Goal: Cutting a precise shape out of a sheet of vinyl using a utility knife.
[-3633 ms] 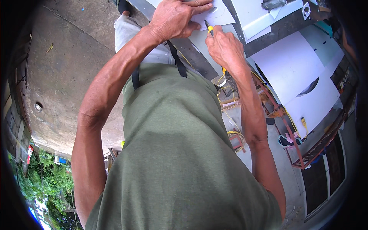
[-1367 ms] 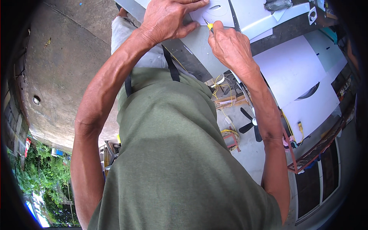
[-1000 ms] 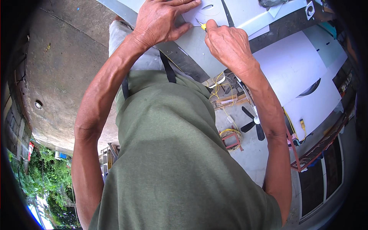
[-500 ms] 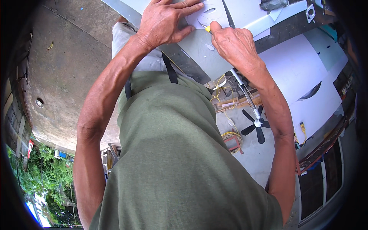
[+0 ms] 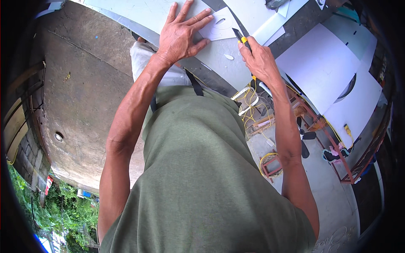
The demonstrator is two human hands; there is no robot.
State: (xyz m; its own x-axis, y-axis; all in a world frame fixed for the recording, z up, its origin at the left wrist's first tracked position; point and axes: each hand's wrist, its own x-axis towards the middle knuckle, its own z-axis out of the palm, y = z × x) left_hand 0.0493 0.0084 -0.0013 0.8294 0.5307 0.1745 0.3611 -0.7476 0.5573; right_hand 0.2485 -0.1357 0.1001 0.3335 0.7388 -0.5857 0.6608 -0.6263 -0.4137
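Observation:
With fingers spread, my left hand [image 5: 179,37] lies flat at the table's far side, its fingertips on the left edge of a white sheet [image 5: 228,32]. That sheet carries drawn curved lines and a small cut slot. My right hand [image 5: 260,61] is wrapped round a yellow-and-black utility knife [image 5: 244,41]. Its dark blade is out and points up and left, just right of the sheet and apart from its slot. A small white offcut [image 5: 229,57] rests on the grey surface [image 5: 211,63] below the sheet.
A dark grey lump [image 5: 275,4] sits by white strips at the top. Large white sheets [image 5: 318,63] lie to the right on a reddish metal frame [image 5: 341,168]. Below are tangled yellow cords [image 5: 253,105] and a dark-bladed fan [image 5: 308,135]. Concrete floor [image 5: 84,84] spreads on the left.
The knife has lifted off the sheet near its slot and moved right, its blade now in plain sight. My left hand stays on the sheet's edge, fingers spread wider.

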